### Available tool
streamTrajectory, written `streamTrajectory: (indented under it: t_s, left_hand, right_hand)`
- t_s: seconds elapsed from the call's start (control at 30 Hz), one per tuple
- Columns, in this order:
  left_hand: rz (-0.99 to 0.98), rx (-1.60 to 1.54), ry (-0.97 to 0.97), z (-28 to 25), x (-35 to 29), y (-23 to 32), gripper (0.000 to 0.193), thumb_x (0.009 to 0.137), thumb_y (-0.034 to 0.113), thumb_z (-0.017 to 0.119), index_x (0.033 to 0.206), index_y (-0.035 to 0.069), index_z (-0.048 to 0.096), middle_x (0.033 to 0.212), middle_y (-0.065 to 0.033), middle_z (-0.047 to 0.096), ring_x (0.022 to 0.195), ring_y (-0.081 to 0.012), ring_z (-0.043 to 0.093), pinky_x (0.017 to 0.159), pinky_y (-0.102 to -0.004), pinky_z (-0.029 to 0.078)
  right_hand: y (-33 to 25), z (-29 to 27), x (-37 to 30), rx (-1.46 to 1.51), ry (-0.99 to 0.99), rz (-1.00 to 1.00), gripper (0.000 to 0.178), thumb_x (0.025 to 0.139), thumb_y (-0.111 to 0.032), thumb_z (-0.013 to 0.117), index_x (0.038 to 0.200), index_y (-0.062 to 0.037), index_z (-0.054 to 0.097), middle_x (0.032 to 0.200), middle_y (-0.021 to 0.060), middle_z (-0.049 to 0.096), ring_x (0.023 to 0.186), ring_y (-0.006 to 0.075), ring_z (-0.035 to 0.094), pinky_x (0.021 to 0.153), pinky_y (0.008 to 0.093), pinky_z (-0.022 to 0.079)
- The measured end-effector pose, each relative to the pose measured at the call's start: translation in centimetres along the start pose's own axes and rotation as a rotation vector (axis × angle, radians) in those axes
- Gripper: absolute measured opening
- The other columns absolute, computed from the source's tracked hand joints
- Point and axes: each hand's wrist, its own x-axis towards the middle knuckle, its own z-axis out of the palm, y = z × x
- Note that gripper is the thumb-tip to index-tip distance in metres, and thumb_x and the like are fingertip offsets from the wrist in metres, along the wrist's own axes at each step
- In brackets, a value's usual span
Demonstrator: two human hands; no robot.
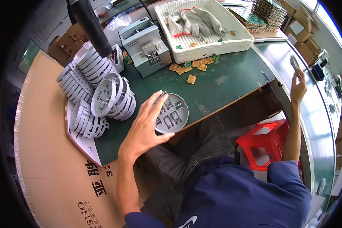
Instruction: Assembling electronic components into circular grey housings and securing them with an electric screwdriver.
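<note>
While hand [142, 127] grips disc [171, 113], lettering [98, 188] (black) shows.

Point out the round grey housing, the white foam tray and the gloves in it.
Round grey housing [170, 113]: head view, on its inner face near the middle.
White foam tray [231, 46]: head view, on its near wall.
Gloves [197, 26]: head view, on their pale fabric.
</note>
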Motion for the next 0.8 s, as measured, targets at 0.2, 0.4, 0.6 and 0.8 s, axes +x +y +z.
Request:
streamTrajectory:
  t_s: [0.2,0.4,0.6,0.8]
  left_hand:
    - [-0.059,-0.047,-0.011,1.4,1.1,-3.2,0.092,0.084,0.008,0.074,0.163,0.009,0.027,0.169,-0.0241,0.016,0.156,-0.0423,0.021,0.126,-0.0468,0.023]
    - [-0.268,0.128,0.412,5.0,1.7,0.4,0.097,0.092,0.061,0.068,0.151,-0.01,0.038,0.15,-0.0408,0.039,0.137,-0.0538,0.042,0.114,-0.0552,0.036]
    - [-0.332,0.341,0.486,8.7,4.7,-1.5,0.097,0.086,0.056,0.076,0.147,-0.011,0.042,0.146,-0.0376,0.041,0.129,-0.0488,0.047,0.11,-0.0557,0.039]
    - [-0.312,0.198,0.524,8.0,4.0,-2.2,0.088,0.081,0.034,0.084,0.151,0.001,0.042,0.149,-0.0311,0.041,0.135,-0.0477,0.043,0.114,-0.0547,0.036]
  right_hand:
    - [10.5,-4.4,-1.7,-0.266,-0.379,0.149,0.029,0.1,-0.006,0.062,0.128,-0.0122,0.065,0.123,0.0201,0.071,0.112,0.038,0.069,0.096,0.0455,0.054]
    - [10.1,-4.9,-1.6,-0.42,-0.414,0.23,0.033,0.104,-0.015,0.055,0.137,-0.0173,0.06,0.123,0.0191,0.072,0.112,0.0382,0.07,0.094,0.0481,0.053]
    - [14.1,-5.6,0.3,-0.3,-0.102,0.555,0.05,0.105,-0.04,0.05,0.143,-0.0072,0.054,0.118,0.0186,0.073,0.103,0.0329,0.072,0.088,0.0453,0.055]
    - [24.7,-9.9,0.8,0.254,-0.144,0.812,0.054,0.104,-0.046,0.05,0.139,-0.0061,0.056,0.121,0.012,0.069,0.109,0.0243,0.067,0.078,0.0429,0.051]
